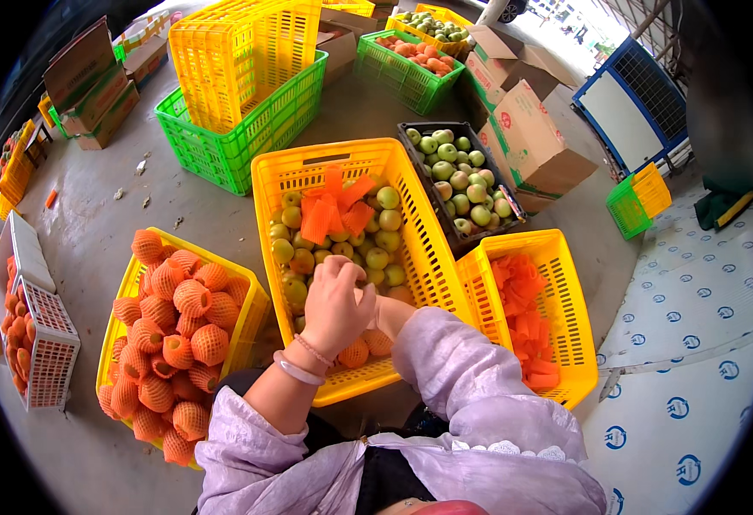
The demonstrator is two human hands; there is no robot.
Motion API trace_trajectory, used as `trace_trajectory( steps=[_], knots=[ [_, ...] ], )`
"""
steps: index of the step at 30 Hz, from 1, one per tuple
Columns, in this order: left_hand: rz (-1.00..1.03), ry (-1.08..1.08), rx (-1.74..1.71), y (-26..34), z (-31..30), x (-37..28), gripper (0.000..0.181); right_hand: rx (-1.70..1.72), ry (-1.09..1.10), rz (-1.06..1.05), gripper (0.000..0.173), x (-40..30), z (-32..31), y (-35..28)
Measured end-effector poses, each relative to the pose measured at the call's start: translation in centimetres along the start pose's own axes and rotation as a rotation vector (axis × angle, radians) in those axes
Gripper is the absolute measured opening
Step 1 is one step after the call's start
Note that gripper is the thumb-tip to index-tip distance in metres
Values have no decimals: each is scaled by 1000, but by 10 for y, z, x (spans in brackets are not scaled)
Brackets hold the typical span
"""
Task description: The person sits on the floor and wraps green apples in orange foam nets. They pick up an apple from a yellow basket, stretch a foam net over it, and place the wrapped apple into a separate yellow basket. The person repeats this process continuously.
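My left hand point(338, 302), with a bangle and a beaded bracelet at the wrist, is bent over the yellow plastic crate point(437, 257) before me. Behind it my right hand point(386, 313) is mostly covered, so whatever lies between the fingers is hidden. Below both hands are loose yellow-green apples point(376, 257). Several orange foam net sleeves point(333, 206) lie on the fruit at the crate's far end. Near me, sleeved fruits point(353, 354) sit inside the same crate.
Left stands a yellow crate heaped with sleeved fruit point(173, 322). A yellow crate point(566, 309) of loose foam sleeves point(524, 315) is at right. Beyond are a black crate of green apples point(460, 174), cardboard boxes point(531, 141) and a green crate point(222, 151) holding yellow crates point(215, 64).
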State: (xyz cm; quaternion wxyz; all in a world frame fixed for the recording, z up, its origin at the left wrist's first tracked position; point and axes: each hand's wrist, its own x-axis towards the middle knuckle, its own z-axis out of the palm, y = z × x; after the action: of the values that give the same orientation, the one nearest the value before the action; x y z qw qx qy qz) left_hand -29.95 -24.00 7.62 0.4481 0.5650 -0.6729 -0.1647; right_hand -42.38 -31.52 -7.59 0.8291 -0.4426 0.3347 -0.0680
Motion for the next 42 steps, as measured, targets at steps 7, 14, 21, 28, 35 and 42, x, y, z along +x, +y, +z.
trace_trajectory(
  steps=[7,14,21,28,35,42],
  knots=[
    [85,117,-78,12,21,13,64,662,198,-455,42,-112,68,-92],
    [-448,-57,-661,12,27,23,56,469,331,-653,49,-121,49,-76],
    [-426,-146,-781,-8,43,31,34,526,165,-422,43,-127,27,-105],
    [-370,38,-650,-33,47,38,31,599,285,-478,33,-116,36,-102],
    [-433,73,-851,-11,34,36,29,580,215,-528,38,-117,48,-103],
    [-266,-1,-747,-3,12,35,26,482,77,-542,52,-126,50,-106]
  ],
)
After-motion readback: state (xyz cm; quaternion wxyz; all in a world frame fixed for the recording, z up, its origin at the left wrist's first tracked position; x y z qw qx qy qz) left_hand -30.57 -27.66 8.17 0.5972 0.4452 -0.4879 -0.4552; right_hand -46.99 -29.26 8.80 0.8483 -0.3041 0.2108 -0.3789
